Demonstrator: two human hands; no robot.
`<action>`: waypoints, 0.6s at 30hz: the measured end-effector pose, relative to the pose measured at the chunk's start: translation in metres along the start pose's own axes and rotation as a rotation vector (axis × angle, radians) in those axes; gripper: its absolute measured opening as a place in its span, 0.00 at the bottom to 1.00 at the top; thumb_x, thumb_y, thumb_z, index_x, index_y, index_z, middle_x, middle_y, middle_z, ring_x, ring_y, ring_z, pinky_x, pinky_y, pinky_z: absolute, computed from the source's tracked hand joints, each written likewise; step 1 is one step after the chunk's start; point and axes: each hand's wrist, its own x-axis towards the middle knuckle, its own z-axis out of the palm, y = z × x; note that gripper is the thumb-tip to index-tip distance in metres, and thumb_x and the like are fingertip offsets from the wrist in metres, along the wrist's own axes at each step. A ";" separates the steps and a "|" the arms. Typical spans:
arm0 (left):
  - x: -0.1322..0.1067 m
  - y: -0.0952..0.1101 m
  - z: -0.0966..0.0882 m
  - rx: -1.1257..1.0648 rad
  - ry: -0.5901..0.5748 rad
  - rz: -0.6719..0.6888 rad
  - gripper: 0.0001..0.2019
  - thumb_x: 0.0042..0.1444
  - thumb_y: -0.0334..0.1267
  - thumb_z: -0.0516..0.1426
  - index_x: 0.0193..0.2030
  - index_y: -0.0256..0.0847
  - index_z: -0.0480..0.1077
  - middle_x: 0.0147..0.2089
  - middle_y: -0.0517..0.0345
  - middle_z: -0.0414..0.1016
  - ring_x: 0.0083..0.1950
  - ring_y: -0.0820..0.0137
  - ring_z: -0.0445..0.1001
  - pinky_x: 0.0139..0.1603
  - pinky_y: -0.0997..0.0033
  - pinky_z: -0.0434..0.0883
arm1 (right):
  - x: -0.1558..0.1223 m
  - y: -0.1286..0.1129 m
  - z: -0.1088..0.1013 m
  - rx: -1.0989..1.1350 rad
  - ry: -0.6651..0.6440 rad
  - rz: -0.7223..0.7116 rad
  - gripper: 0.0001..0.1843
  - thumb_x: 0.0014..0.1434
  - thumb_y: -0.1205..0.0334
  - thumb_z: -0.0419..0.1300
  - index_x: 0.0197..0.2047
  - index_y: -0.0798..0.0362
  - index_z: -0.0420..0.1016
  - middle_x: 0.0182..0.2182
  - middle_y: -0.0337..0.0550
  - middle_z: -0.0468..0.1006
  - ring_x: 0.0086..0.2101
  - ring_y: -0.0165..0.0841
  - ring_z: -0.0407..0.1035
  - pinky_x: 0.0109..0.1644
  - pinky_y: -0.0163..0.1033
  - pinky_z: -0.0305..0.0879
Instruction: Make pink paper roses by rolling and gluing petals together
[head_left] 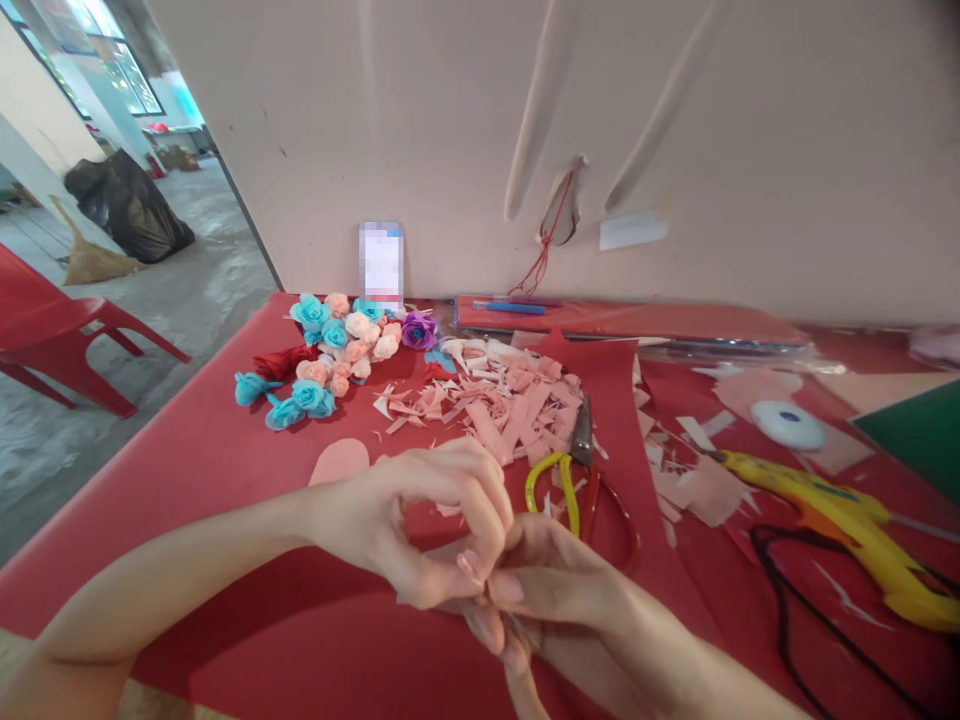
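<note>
Both of my hands meet above the red tabletop, fingertips touching. My left hand (442,510) is closed in a pinch on a small pink paper curl (470,567). My right hand (562,590) pinches at the curl's lower end, thumb against the fingers; that end is mostly hidden. A rounded pink paper petal (341,460) lies flat just beyond my left wrist. Past my fingers lie pliers (581,435) with one yellow and one red handle, beside a heap of pink paper scraps (517,400).
Blue, pink, red and purple paper flowers (330,340) cluster at the back left, by a propped phone (381,265). A yellow glue gun (832,500) with a black cord (780,610) lies right, near a white oval object (787,425). A pale panel (450,150) closes the back.
</note>
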 end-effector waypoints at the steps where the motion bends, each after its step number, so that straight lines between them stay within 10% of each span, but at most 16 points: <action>1: 0.000 0.000 0.000 -0.001 -0.010 -0.002 0.12 0.41 0.20 0.56 0.26 0.40 0.60 0.28 0.63 0.64 0.33 0.75 0.66 0.42 0.69 0.66 | 0.000 0.001 0.000 -0.001 -0.004 -0.003 0.03 0.46 0.69 0.65 0.25 0.61 0.77 0.18 0.40 0.73 0.19 0.19 0.66 0.22 0.21 0.65; 18: -0.001 0.001 -0.002 -0.032 -0.161 -0.037 0.12 0.39 0.21 0.53 0.27 0.42 0.58 0.29 0.63 0.61 0.33 0.73 0.66 0.49 0.60 0.64 | 0.006 0.014 -0.005 0.018 -0.018 -0.011 0.03 0.43 0.70 0.62 0.23 0.63 0.74 0.17 0.40 0.71 0.16 0.22 0.64 0.15 0.26 0.65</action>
